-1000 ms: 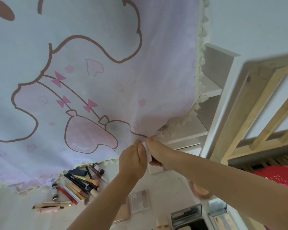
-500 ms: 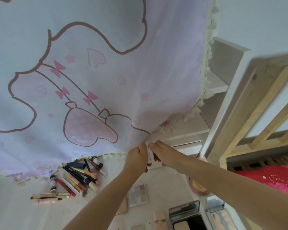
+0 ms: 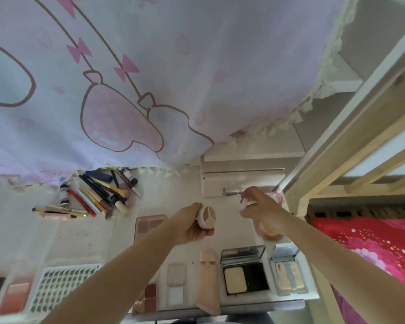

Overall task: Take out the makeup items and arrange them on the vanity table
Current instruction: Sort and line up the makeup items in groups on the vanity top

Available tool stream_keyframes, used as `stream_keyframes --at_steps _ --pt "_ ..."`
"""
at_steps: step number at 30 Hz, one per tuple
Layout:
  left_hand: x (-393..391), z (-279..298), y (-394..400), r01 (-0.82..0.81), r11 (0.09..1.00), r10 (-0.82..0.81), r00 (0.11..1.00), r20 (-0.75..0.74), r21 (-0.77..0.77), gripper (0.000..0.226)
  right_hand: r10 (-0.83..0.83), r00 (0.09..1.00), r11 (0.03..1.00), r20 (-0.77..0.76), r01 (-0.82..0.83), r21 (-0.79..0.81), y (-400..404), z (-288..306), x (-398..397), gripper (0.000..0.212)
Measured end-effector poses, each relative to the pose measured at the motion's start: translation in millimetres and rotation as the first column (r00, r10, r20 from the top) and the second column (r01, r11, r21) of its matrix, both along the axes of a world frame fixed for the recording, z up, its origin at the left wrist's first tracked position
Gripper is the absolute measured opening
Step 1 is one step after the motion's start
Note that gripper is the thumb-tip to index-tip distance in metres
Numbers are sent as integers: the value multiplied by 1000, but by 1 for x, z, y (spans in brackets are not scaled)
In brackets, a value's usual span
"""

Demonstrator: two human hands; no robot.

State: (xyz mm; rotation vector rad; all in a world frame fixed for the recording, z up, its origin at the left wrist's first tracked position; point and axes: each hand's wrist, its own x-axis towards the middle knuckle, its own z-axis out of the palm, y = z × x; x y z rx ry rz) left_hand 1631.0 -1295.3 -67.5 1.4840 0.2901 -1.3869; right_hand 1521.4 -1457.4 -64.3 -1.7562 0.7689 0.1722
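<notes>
Head view: the left hand (image 3: 189,226) gripped a round three-shade compact (image 3: 206,217) above the vanity table (image 3: 84,239), pan facing up for inspection. The right hand (image 3: 261,210) pinched its white lid (image 3: 247,203), held clear, apparently to display the compact open.

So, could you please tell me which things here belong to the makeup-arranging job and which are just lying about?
Part of the job:
- round compact, open, held in the left hand
- its lid, held in the right hand
- pencils and brushes pile
- open powder compact
- eyeshadow palette

Just lying about:
- cartoon curtain
- wooden bed frame
- red bedding
</notes>
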Motion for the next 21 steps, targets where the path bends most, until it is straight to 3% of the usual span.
stream_keyframes --at_steps 2,5,8,12,15,21 --pt "-6 -17 -6 -30 999 33 996 -79 43 32 216 943 905 -254 -291 -310 -2 -18 -4 29" --pt "-13 -37 -20 -30 990 40 997 -70 135 35 352 783 586 -512 -611 -532 3 -37 -1 27" --pt "-17 -49 -37 -26 980 39 997 -60 198 37 368 788 565 -494 -611 -554 4 -43 7 26" --pt "-19 -56 -50 -29 963 47 997 -62 267 41 367 684 345 -631 -730 -590 3 -45 12 33" --pt "-20 -58 -58 20 960 -17 1000 -14 279 34 330 661 320 -674 -750 -579 3 -52 10 39" --pt "-19 -55 -49 70 947 -61 997 -39 313 45 312 645 279 -697 -764 -582 -1 -57 5 42"
